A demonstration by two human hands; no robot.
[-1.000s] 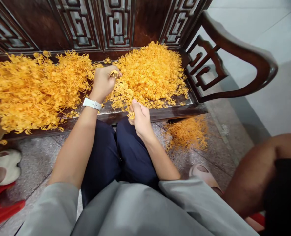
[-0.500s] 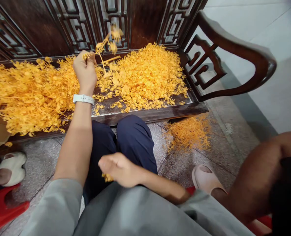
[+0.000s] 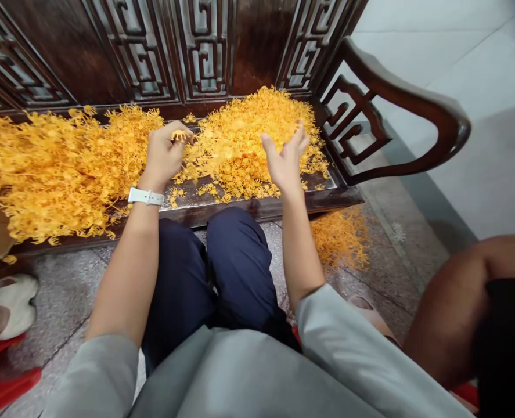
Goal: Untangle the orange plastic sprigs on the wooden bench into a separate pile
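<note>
My left hand [image 3: 165, 154], with a pale watch strap at the wrist, is closed near the bench back. A small orange spider-like plastic piece [image 3: 180, 136] shows at its fingertips; anything more inside the fist is hidden. Over the right-hand pile of loose orange spider-like pieces [image 3: 244, 133], my right hand [image 3: 285, 159] is stretched out with thumb and fingers apart. Nothing shows in its grip. To the left of my left hand lies a larger heap of orange pieces [image 3: 65, 168], many on thin stems.
Both piles lie on a dark wooden bench [image 3: 257, 206] with a carved armrest [image 3: 414, 104] at right. Thin orange stems [image 3: 342, 238] are heaped on the floor below. Another person's leg [image 3: 449, 307] is close on the right. A red stool [image 3: 8, 377] stands at lower left.
My right hand has moved from my lap up to the right pile and opened. The branching stem with pieces at my left hand no longer shows; that hand has shifted slightly right and down.
</note>
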